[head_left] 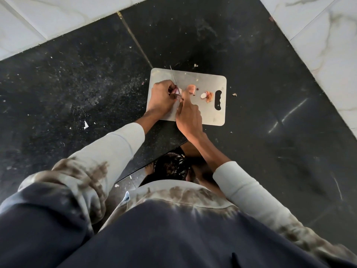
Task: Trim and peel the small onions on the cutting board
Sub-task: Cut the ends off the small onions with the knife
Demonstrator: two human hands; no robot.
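Note:
A grey cutting board with a handle slot at its right end lies on the black counter. My left hand pinches a small purple-white onion over the board's left part. My right hand is closed on a knife, forefinger stretched forward. The handle is hidden, and the thin blade runs up past the onion, touching it. Another pinkish onion sits just beyond my forefinger. A cut onion end and orange peels lie near the slot.
The counter is speckled with crumbs and bits of skin, such as a white scrap at the left. White marble tiled walls close the corner behind and to the right. The counter's front edge is near my body.

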